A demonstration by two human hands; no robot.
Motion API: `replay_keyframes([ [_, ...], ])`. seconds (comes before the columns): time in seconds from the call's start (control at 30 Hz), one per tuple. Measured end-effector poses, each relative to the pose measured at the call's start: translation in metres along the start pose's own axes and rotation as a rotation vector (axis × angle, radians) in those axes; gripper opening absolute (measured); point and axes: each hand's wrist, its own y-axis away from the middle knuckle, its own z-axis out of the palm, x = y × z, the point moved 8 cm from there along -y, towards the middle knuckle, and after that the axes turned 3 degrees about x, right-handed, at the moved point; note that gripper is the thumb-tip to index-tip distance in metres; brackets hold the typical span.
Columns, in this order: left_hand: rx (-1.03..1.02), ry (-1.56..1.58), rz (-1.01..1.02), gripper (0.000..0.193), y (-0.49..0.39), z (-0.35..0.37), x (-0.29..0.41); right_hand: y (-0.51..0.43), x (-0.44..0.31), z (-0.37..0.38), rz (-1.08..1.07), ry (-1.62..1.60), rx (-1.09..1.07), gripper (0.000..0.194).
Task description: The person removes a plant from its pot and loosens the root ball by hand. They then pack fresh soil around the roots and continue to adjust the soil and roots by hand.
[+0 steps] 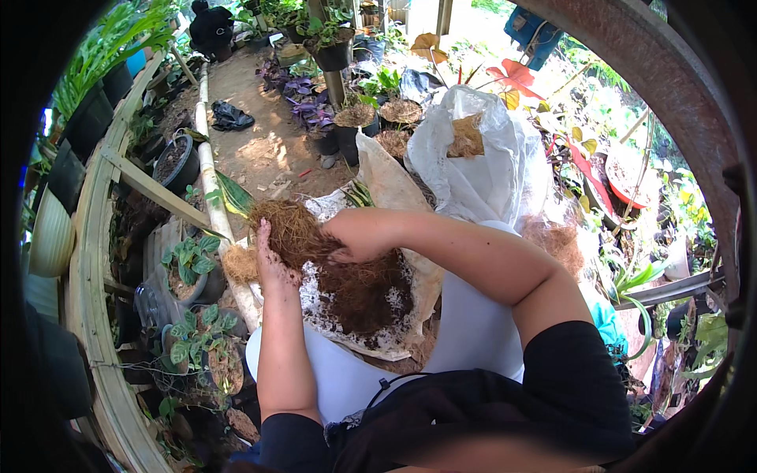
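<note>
My left hand [275, 260], speckled with dark soil, cups a clump of brown coconut fibre [287, 227] from its left side. A variegated green-and-yellow leaf [233, 195] sticks out beyond the clump at the upper left. At the clump's right edge is my right hand [355, 233], its fingers bent, blurred and partly hidden, so its grip is unclear. Below both hands, a heap of dark soil mixed with fibre [366, 295] lies on an opened white sack [423, 278] between my knees. Another variegated leaf [359, 194] shows just behind my right hand.
A white plastic sack [508, 154] containing coconut fibre stands ahead on the right. Loose fibre [239, 264] rests by a pale pole [207, 159] at left. Potted plants [192, 263] line the left side, near a wooden rail [89, 284]. A black plastic bag [232, 116] lies on the dirt path.
</note>
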Motion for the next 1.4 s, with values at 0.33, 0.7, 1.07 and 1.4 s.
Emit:
replay_keyframes([
  [0.33, -0.017, -0.026, -0.103, 0.046, 0.002, 0.016, -0.057, -0.019, 0.049, -0.022, 0.121, -0.531, 0.427, 0.031],
  [0.7, -0.117, -0.018, -0.008, 0.056, 0.005, 0.036, -0.058, -0.025, 0.069, -0.045, 0.293, -0.181, 0.473, 0.032],
  [1.07, -0.102, 0.009, -0.045, 0.049, 0.010, 0.033, -0.039, -0.037, 0.067, -0.037, 0.016, -0.567, 0.553, 0.032],
  [1.4, -0.044, -0.107, 0.017, 0.055, 0.013, 0.026, -0.037, -0.038, 0.051, -0.033, 0.099, -0.312, 0.453, 0.026],
])
